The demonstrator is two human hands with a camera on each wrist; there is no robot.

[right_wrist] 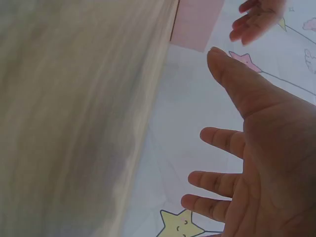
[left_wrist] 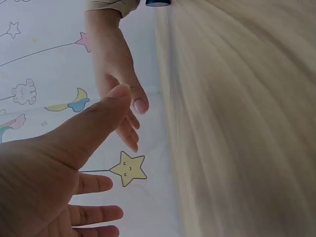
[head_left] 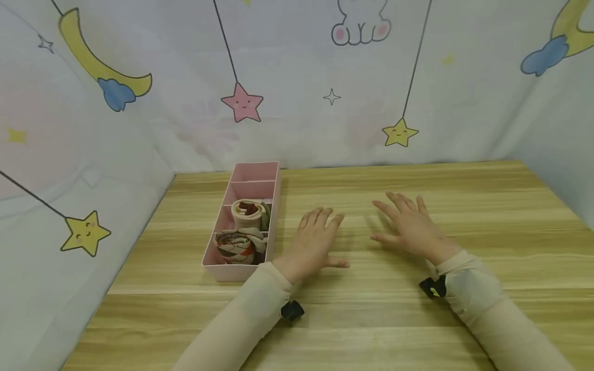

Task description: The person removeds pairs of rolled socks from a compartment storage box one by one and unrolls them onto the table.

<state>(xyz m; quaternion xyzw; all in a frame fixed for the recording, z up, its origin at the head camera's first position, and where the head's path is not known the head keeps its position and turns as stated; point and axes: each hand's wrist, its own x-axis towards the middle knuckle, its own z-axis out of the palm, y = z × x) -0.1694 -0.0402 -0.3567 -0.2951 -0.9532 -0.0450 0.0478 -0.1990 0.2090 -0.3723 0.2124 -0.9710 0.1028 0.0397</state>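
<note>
Both hands hover over the table, with fingers spread and nothing in them. In the head view the left hand is just right of a pink divided box, its thumb pointing right. The right hand is farther right, its fingers toward the left hand. Inside the box, a rolled patterned cloth fills the nearest compartment. Behind it, a rolled cream cloth with a dark red middle and green edge sits in another compartment. In the right wrist view the box's pink side shows near the top.
The wood-grain table runs back to a white curtain printed with stars and moons, which also hangs along the left and right sides. The box's far compartments hold nothing visible. Each wrist wears a small black device.
</note>
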